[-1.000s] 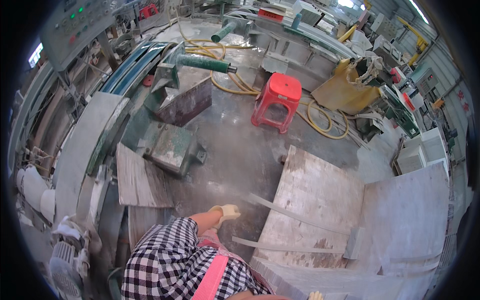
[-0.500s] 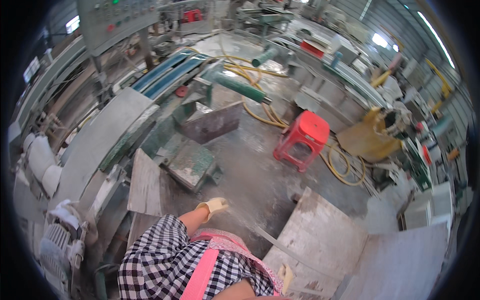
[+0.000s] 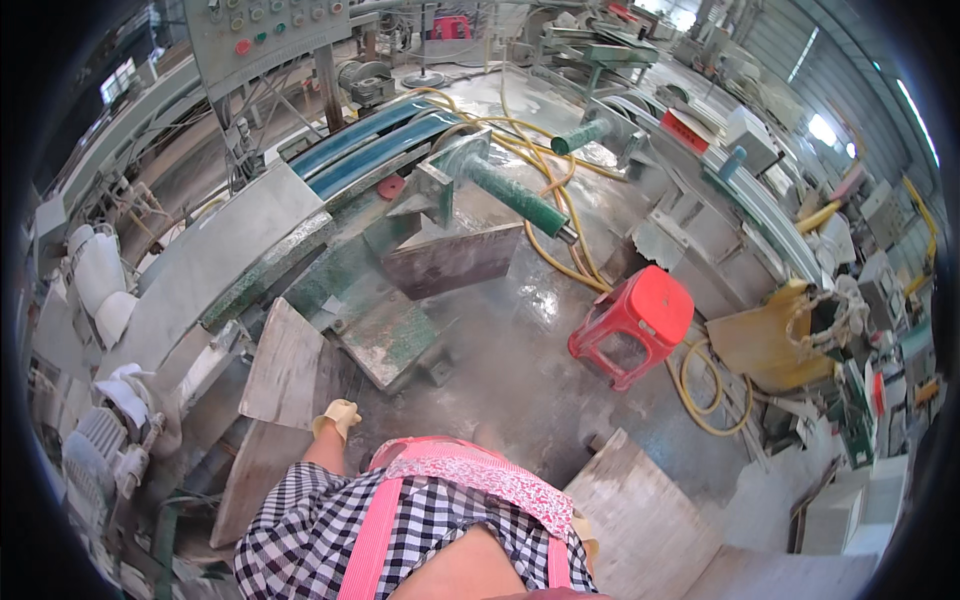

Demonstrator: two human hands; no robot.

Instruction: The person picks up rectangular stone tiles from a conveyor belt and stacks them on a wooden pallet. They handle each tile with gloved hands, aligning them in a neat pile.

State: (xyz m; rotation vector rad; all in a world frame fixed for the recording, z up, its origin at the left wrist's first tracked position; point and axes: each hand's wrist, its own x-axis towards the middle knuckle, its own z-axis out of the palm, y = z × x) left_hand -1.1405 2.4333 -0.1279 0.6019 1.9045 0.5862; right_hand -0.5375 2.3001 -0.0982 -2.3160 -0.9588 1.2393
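My left hand (image 3: 340,415), in a pale cream glove, hangs low beside my body with its fingers curled in. Nothing shows in it. Closest to it is a worn wooden board (image 3: 283,365), standing at an angle by the green machine frame (image 3: 390,345). Only a sliver of my right hand (image 3: 586,543), in the same kind of glove, shows past my right side; its fingers are hidden behind my apron. Near that hand lies a large wooden board (image 3: 650,510). I wear a pink apron (image 3: 480,470) over a checked black-and-white garment.
A red plastic stool (image 3: 650,310) stands on the wet floor to the right. Yellow hoses (image 3: 560,200) loop across the floor. Blue conveyor belts (image 3: 380,150) run beneath a control panel (image 3: 265,40). A green roller (image 3: 515,195) juts out ahead. An electric motor (image 3: 95,450) sits at left.
My left hand has swung left and back toward my body, its fingers now more curled. The view has turned slightly left, and the stool sits farther right and lower.
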